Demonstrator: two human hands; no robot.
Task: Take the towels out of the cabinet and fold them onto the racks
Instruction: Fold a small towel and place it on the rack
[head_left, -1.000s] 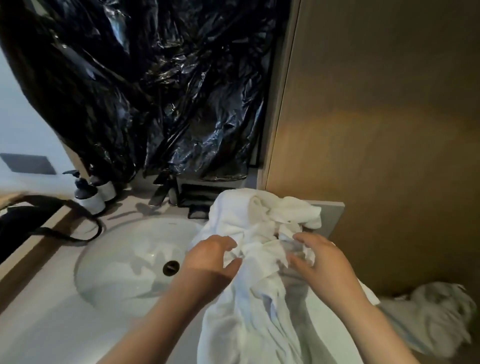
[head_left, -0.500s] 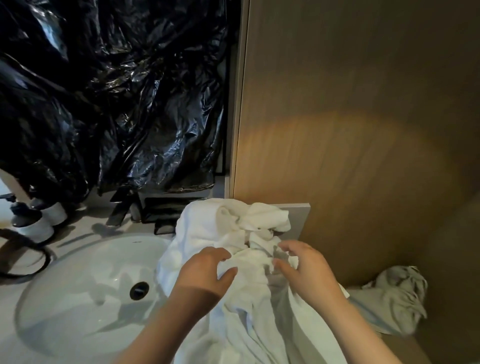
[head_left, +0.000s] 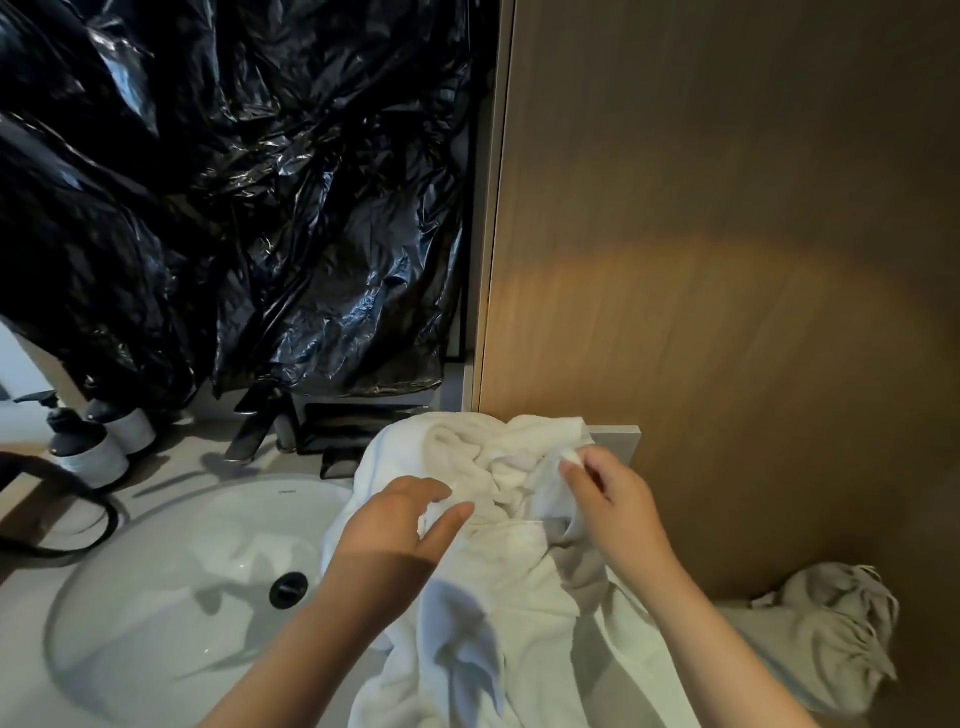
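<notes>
A crumpled white towel (head_left: 483, 582) lies heaped on the counter at the right of the sink and hangs over the front edge. My left hand (head_left: 395, 530) rests on its left side with thumb and fingers closing on a fold. My right hand (head_left: 613, 504) pinches a corner of the towel and lifts it a little. A second bunched towel (head_left: 826, 639) lies lower right, against the wooden cabinet wall (head_left: 727, 260).
An oval white sink (head_left: 171, 597) with a dark drain fills the lower left. Behind it stand a dark faucet (head_left: 260, 421) and two pump bottles (head_left: 93, 441). Black plastic sheeting (head_left: 234, 182) covers the wall above. A black strap (head_left: 57, 525) lies at the left.
The view has swung right and back left. My right hand has moved up and now lifts a corner of the towel; my left hand has loosened its hold on the fold.
</notes>
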